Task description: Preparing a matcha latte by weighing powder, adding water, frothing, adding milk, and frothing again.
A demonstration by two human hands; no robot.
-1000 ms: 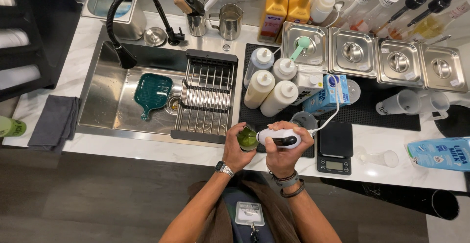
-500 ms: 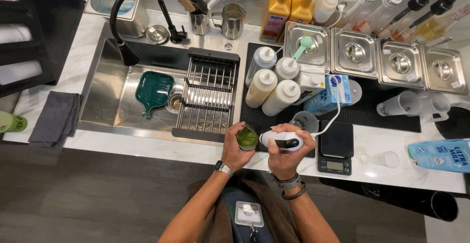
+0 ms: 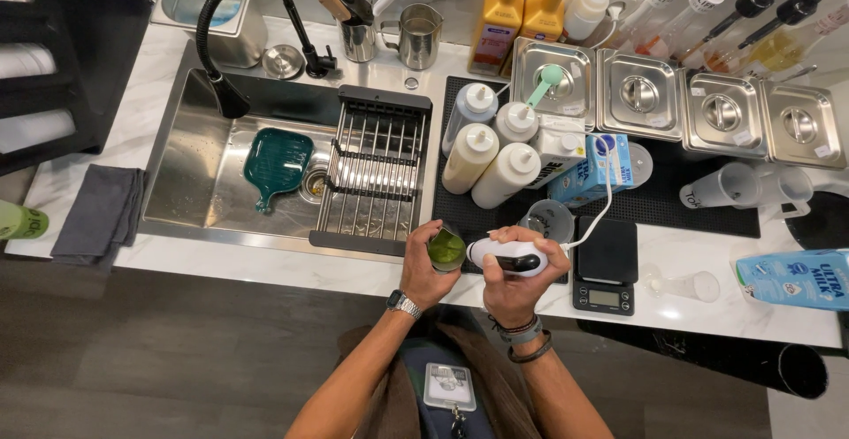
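You are keeping your left hand point(image 3: 424, 267) wrapped around the green cup point(image 3: 446, 250) at the desk point(image 3: 265, 267) edge, while your right hand point(image 3: 513, 280) is still clamping the white frother point(image 3: 506, 257) beside it; nothing is shifting.

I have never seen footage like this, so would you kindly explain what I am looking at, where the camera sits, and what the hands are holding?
This is one view from a camera worn on a person's head, looking straight down at their own two bare hands over a white marble counter. The left hand has its grip around a small cup of green liquid. The right hand grips a white handheld corded appliance held beside the cup. Beyond lie a steel sink with a teal paddle-shaped board, four white squeeze bottles, lidded steel containers and a small black digital scale.
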